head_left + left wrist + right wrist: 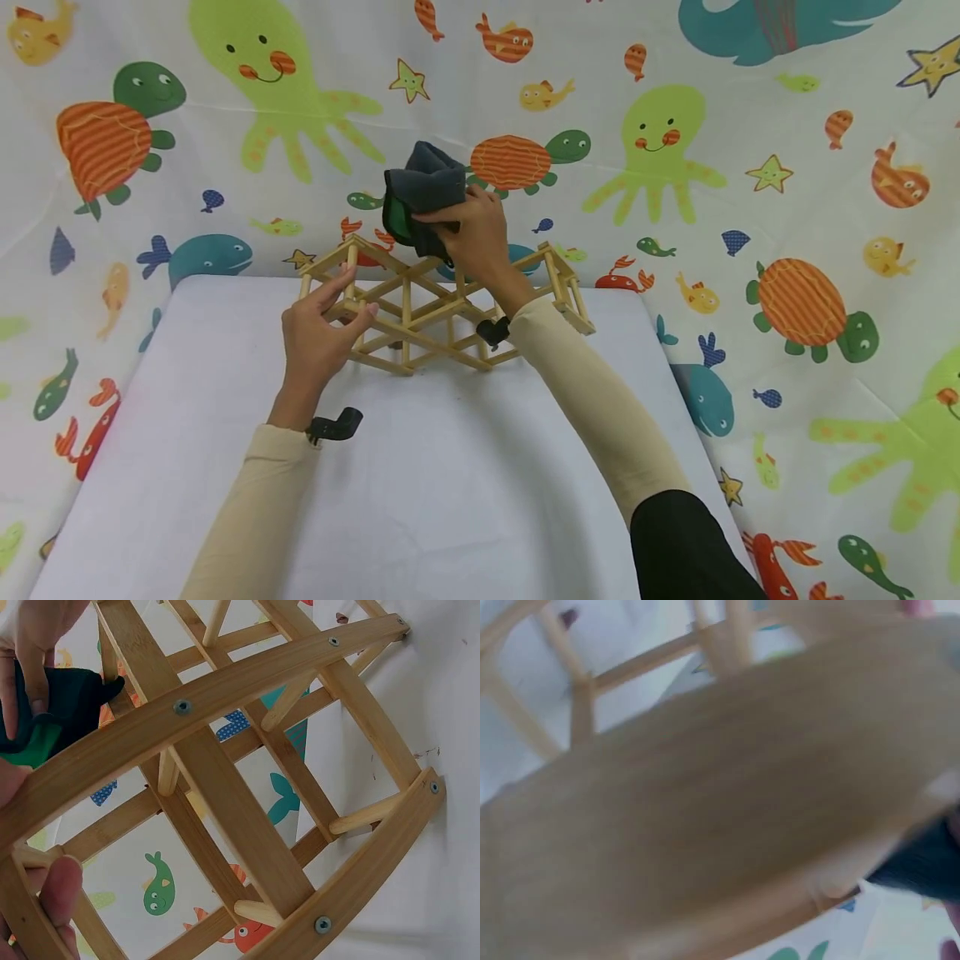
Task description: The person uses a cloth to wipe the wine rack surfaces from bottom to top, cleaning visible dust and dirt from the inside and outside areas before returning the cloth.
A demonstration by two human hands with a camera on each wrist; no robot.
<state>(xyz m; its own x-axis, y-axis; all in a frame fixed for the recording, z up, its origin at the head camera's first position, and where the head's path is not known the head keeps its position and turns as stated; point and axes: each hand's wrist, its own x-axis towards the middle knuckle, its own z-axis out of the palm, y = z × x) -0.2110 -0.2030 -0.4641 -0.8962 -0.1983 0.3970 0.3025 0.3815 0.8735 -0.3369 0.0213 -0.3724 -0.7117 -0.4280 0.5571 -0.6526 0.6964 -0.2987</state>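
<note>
A folding wooden lattice rack (407, 321) of slats and dowels, joined by metal rivets, stands stretched out at the back of the white table. My left hand (318, 337) grips its left end, fingers and thumb around the slats. In the left wrist view the rack (232, 802) spans most of the picture. My right hand (476, 233) holds a dark grey-blue cloth (426, 187) with a green underside, bunched up above the middle of the rack. In the right wrist view a blurred wooden slat fills the middle, and part of the cloth (922, 862) shows at the right.
The white table (420, 500) runs from the rack toward me. Behind and beside it hangs a curtain (555, 108) printed with sea animals. Small black cameras are strapped to both wrists, the right one close to the rack's slats.
</note>
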